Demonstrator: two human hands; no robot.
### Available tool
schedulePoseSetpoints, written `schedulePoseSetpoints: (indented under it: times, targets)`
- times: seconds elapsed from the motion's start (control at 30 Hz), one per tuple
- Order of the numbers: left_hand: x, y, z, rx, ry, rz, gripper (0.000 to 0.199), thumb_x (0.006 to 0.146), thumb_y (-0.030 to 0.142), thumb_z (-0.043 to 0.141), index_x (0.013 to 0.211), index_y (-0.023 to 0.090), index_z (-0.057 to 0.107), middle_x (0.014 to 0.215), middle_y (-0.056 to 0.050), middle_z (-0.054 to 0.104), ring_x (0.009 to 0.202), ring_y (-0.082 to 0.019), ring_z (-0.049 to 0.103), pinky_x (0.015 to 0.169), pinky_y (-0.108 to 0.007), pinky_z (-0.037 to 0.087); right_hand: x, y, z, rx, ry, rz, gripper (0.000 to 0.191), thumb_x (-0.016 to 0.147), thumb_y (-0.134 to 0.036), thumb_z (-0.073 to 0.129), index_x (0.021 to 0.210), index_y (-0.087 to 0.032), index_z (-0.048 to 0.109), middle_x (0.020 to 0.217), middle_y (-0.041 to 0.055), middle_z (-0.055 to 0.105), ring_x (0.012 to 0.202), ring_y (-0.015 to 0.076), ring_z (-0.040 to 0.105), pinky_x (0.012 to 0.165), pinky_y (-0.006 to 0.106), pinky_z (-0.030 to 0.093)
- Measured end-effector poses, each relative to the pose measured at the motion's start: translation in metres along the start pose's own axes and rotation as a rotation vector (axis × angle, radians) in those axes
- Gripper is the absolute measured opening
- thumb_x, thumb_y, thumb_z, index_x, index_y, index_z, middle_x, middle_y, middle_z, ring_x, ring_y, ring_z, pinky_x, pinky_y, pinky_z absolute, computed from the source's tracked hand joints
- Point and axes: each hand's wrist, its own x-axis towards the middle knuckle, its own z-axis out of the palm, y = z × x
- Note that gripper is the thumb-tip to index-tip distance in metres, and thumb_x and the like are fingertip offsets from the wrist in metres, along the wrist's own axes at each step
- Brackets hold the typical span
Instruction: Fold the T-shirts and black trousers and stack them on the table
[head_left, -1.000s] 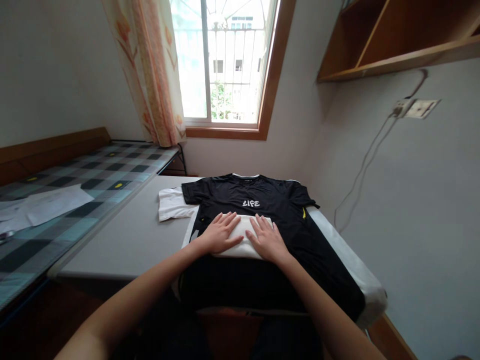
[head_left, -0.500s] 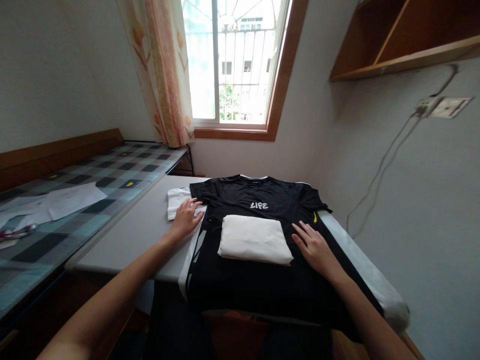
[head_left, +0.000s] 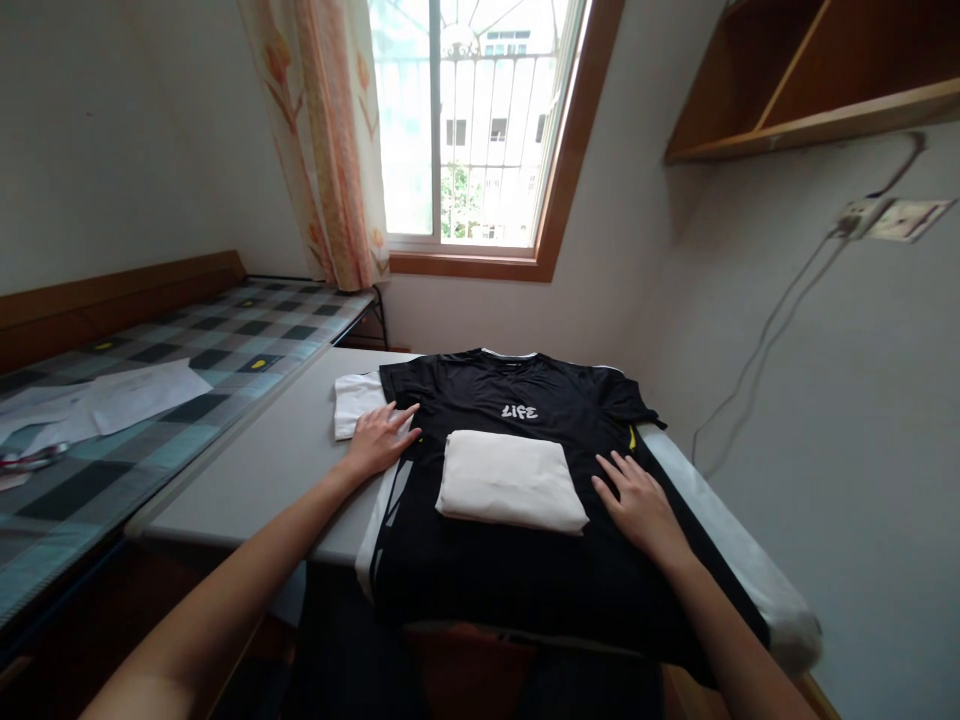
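Observation:
A black T-shirt (head_left: 480,570) with white lettering lies spread out on the table, its collar toward the window. On its middle rests a white folded cloth (head_left: 510,480). A white garment (head_left: 352,400) shows from under the T-shirt at the left, and white fabric also shows along its right side. My left hand (head_left: 379,440) lies at the T-shirt's left edge near the sleeve, fingers spread, holding nothing. At the right side, my right hand (head_left: 637,505) rests on the black fabric with its fingers apart. It is to the right of the folded cloth and not touching it.
The table's grey top (head_left: 262,490) shows at the left. Beside it is a bed with a checked cover (head_left: 300,320), with papers (head_left: 142,390) lying on it. A window and a curtain (head_left: 337,150) are ahead. A wooden shelf (head_left: 810,130) and a cabled socket (head_left: 862,215) are on the right wall.
My left hand has shifted slightly right, onto the T-shirt's edge. My right hand has moved a little to the right, away from the folded cloth. The garments look unchanged.

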Motion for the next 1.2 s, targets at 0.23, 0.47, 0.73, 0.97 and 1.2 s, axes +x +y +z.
schedulePoseSetpoints:
  times: [0.23,0.47,0.73,0.97,1.2]
  targets:
    - [0.004,0.008,-0.003,0.037,-0.094,-0.03,0.044,0.094,0.041,0.043,0.138,0.045,0.045,0.138,-0.01,0.045,0.121,-0.031,0.045,0.095,-0.048,0.036,-0.002,-0.004,0.0,-0.065,-0.028,-0.02,0.054,0.094,-0.049,0.036,0.142,-0.026,0.046,0.149,0.0097,0.041,0.137,0.0296,0.034,0.108,0.047,0.031]
    - [0.001,0.01,-0.001,-0.009,-0.017,-0.056,0.044,0.091,0.055,0.043,0.13,0.039,0.057,0.127,-0.01,0.052,0.115,-0.03,0.047,0.093,-0.044,0.038,-0.002,-0.007,-0.006,-0.051,-0.031,-0.007,0.054,0.095,-0.049,0.035,0.142,-0.025,0.047,0.149,0.0104,0.041,0.137,0.0287,0.035,0.108,0.045,0.032]
    - [0.003,-0.002,0.001,-0.097,0.029,-0.025,0.037,0.092,0.044,0.047,0.124,0.035,0.063,0.119,-0.007,0.057,0.108,-0.027,0.052,0.09,-0.04,0.041,-0.004,-0.007,-0.009,0.008,-0.006,0.0,0.053,0.094,-0.048,0.038,0.138,-0.022,0.051,0.146,0.0101,0.045,0.136,0.0279,0.037,0.109,0.044,0.032]
    - [0.003,-0.015,0.006,-0.122,0.037,0.056,0.061,0.084,0.008,0.041,0.14,0.033,0.047,0.121,-0.007,0.055,0.105,-0.023,0.052,0.088,-0.037,0.043,-0.004,-0.008,-0.01,0.031,-0.002,0.007,0.052,0.094,-0.047,0.039,0.138,-0.021,0.051,0.146,0.0104,0.045,0.136,0.0275,0.037,0.109,0.044,0.032]
    - [0.008,-0.018,0.006,-0.154,-0.019,0.281,0.074,0.074,-0.005,0.036,0.133,0.035,0.055,0.135,-0.006,0.044,0.117,-0.022,0.049,0.1,-0.041,0.042,-0.005,-0.003,-0.009,0.064,0.0,0.0,0.052,0.094,-0.046,0.038,0.136,-0.019,0.054,0.145,0.0101,0.046,0.136,0.0282,0.037,0.11,0.045,0.032]
